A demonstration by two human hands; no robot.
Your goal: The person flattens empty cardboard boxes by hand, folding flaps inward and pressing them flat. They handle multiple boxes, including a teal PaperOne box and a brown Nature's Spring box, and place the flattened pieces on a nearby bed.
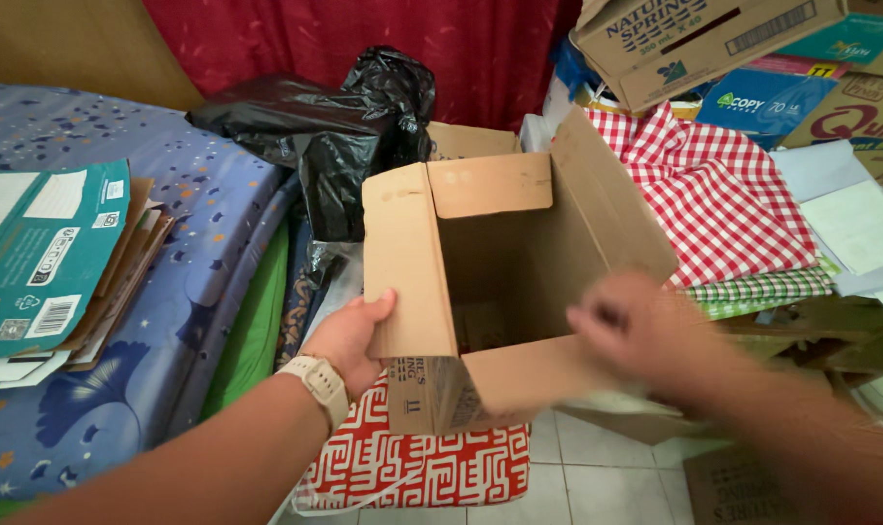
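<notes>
Open box held over a red patterned bag.
Left hand (349, 335) gripping box (490, 282) by its left flap; right hand (636, 326) blurred at near flap, grip unclear; bag (412, 467) beneath, bed (140, 321) alongside.

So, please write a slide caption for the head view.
Left hand holds an open cardboard box; blurred right hand at its near flap.

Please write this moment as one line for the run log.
left hand: grips flap of open cardboard box | right hand: blurred, at box's near flap | box: flaps open, resting on red-and-white patterned item
</notes>
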